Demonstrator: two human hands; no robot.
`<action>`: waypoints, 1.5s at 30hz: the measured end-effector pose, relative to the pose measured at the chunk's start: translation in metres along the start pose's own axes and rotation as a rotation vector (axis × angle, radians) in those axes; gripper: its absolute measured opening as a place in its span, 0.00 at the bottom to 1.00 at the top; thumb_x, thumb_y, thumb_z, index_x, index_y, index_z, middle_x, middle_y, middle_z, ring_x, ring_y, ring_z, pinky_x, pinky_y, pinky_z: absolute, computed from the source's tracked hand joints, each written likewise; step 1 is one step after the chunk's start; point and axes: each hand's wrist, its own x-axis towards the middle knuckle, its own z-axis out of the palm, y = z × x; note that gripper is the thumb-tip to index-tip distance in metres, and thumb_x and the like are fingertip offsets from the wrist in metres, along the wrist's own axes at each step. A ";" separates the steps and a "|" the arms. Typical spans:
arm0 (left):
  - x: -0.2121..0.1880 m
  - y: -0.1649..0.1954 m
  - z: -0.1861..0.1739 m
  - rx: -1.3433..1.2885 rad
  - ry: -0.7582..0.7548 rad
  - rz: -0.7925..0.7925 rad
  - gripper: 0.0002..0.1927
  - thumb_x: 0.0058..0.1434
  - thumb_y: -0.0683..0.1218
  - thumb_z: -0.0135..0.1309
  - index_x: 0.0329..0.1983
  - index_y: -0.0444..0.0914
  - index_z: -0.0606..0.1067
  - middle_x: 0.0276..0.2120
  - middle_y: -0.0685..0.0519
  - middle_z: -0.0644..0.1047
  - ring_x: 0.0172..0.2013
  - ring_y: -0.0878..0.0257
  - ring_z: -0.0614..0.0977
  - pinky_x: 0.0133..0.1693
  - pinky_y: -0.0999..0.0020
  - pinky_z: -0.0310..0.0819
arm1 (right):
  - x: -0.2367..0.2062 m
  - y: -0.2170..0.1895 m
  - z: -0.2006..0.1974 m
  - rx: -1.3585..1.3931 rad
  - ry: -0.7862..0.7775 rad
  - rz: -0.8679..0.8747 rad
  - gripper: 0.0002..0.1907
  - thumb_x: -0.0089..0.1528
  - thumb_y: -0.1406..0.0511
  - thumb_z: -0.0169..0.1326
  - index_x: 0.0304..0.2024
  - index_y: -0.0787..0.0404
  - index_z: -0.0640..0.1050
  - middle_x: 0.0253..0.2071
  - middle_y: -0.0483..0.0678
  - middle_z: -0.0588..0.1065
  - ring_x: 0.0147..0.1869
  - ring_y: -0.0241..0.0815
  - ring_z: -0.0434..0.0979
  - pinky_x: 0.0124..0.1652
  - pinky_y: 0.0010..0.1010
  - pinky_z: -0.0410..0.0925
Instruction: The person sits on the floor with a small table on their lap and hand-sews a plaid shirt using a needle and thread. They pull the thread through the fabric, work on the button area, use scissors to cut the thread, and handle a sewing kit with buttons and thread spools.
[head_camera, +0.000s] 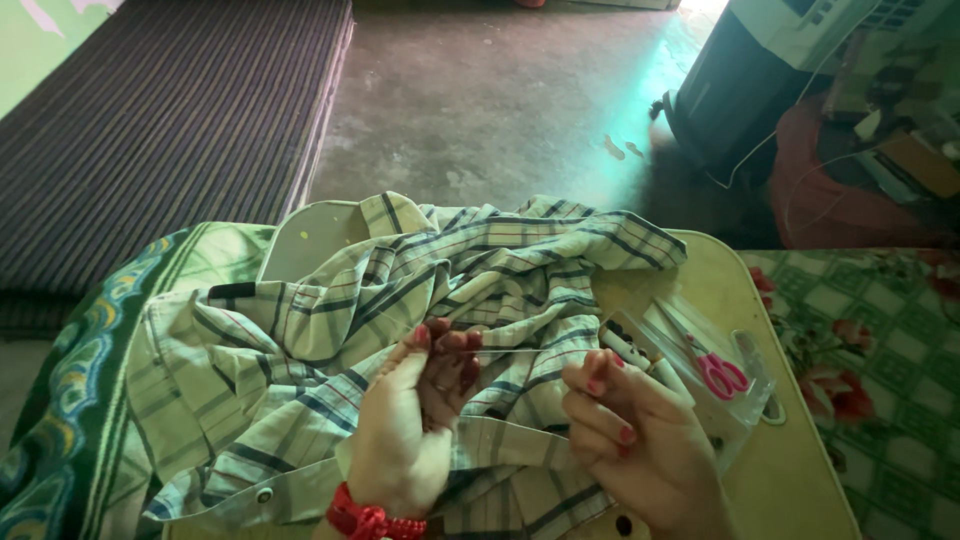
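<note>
A pale green plaid shirt (400, 290) lies crumpled on a small yellowish table (790, 470). My left hand (415, 420), with a red thread band at the wrist, pinches a fold of the shirt near its middle. My right hand (630, 430) is held just to the right, fingers curled, pinching the end of a thin thread (520, 352) that runs taut toward the fingertips of my left hand. Whether a needle is on the thread I cannot make out.
A clear plastic case (700, 370) with pink-handled scissors (720, 375) lies on the table to the right. Floral bedding (880, 380) is further right, patterned green cloth (70, 400) left, a striped mattress (170, 110) beyond. A dark appliance (750, 80) stands on the concrete floor.
</note>
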 end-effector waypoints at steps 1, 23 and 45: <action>0.000 0.000 -0.001 0.017 0.025 0.010 0.10 0.72 0.44 0.44 0.42 0.36 0.75 0.34 0.50 0.81 0.42 0.56 0.84 0.45 0.58 0.77 | 0.000 0.000 0.000 -0.001 -0.020 -0.006 0.10 0.71 0.64 0.45 0.44 0.65 0.73 0.36 0.43 0.63 0.27 0.29 0.57 0.26 0.21 0.53; -0.030 -0.017 0.051 0.654 -0.256 0.052 0.11 0.69 0.43 0.49 0.42 0.31 0.79 0.26 0.51 0.80 0.26 0.67 0.81 0.32 0.72 0.76 | 0.018 0.034 0.028 -2.105 0.298 -0.770 0.06 0.47 0.71 0.63 0.28 0.61 0.81 0.33 0.46 0.78 0.33 0.44 0.80 0.31 0.32 0.72; -0.024 0.006 0.048 0.635 -0.101 0.176 0.14 0.71 0.42 0.44 0.43 0.28 0.78 0.23 0.52 0.75 0.26 0.64 0.79 0.35 0.67 0.81 | 0.001 0.020 0.038 -1.833 0.452 -0.494 0.05 0.56 0.69 0.64 0.34 0.64 0.85 0.27 0.45 0.83 0.29 0.32 0.82 0.29 0.24 0.72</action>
